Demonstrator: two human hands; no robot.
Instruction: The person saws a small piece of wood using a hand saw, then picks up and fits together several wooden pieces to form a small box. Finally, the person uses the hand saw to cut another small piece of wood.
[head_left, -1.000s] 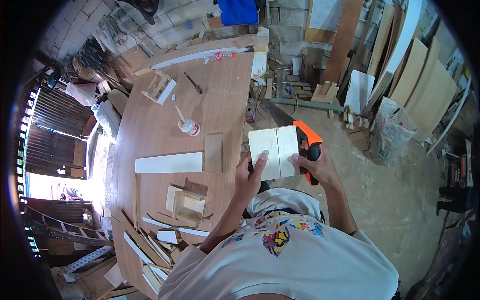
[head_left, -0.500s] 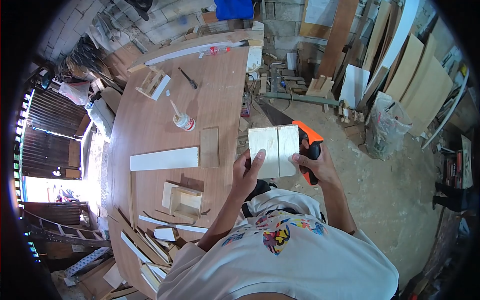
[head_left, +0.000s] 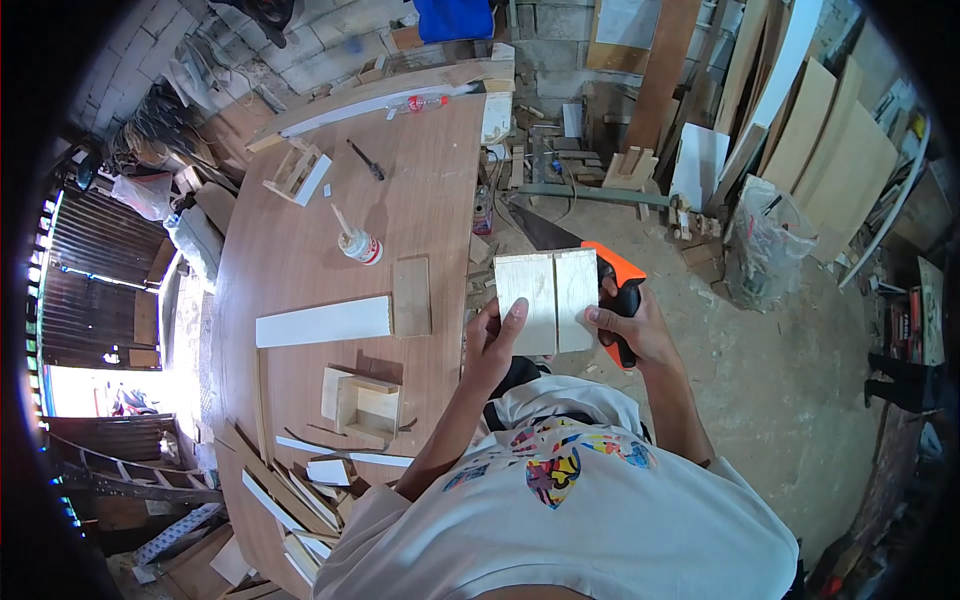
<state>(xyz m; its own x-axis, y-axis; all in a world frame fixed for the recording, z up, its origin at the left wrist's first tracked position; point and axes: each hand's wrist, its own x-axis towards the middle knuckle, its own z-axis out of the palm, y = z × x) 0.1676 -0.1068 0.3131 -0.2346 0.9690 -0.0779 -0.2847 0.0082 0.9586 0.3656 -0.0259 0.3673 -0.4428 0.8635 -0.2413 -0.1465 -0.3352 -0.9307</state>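
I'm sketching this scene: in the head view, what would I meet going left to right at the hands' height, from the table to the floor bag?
White board, brown board, left hand, wood pieces, right hand, plastic bag. Saw left out: it overlaps the right hand.

Pale rectangular wooden board (head_left: pixel 527 285), in left hand (head_left: pixel 488 338); narrower pale wooden board (head_left: pixel 574 290) and orange-and-black-handled handsaw (head_left: pixel 624 268), in right hand (head_left: pixel 640 325); dark gap between boards. Brown wooden worktop (head_left: pixel 430 180), beside.

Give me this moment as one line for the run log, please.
left hand: grips wider board | right hand: holds saw, thumb on narrower board | alignment: side by side, narrow dark gap between the two
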